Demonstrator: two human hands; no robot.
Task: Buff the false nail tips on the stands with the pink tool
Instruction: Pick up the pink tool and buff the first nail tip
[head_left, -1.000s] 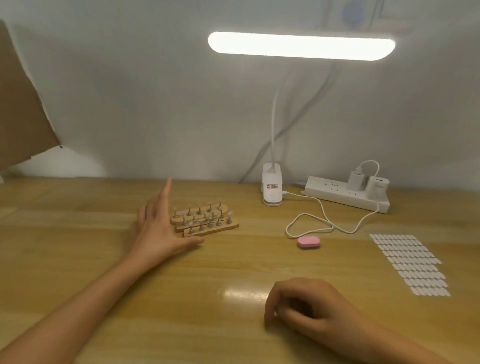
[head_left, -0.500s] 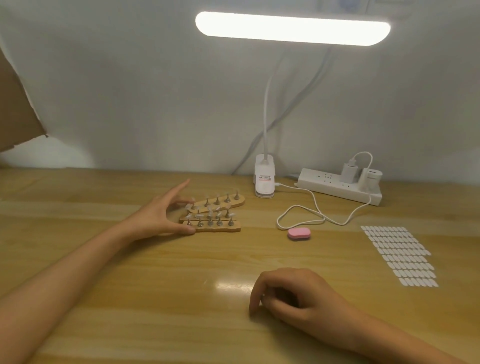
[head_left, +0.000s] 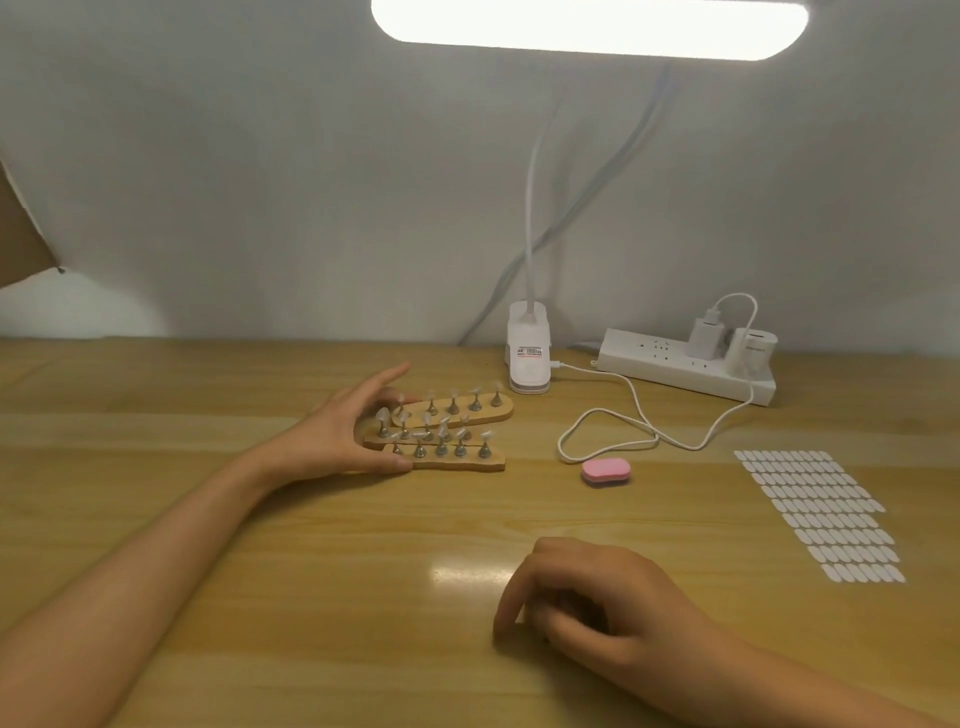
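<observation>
Hands lie well apart on the pale wooden worktop (head_left: 363, 571). The left hand (head_left: 337, 439) reaches out to three short wooden stands (head_left: 467, 464) lying side by side, each carrying a row of small metal pegs topped with clear false nail tips (head_left: 383, 414). Its grip is wide — thumb against the left end of the nearest stand, curled fingers at the left end of the farthest, forefinger stretched straight beyond — so the cluster sits bracketed between thumb and fingers. The pink oval buffing block (head_left: 605, 472) lies untouched on the worktop to the right of the stands, just beside a loop of thin white cable (head_left: 608, 441), in neither hand. The right hand (head_left: 587, 597) rests nearer the person, fingers loosely curled with their tips on the wood, its grip holding nothing. Further right lies a sheet of white oval stickers (head_left: 821, 514). At the back stand a white clip lamp base (head_left: 528, 358) and a white power strip (head_left: 680, 371).
</observation>
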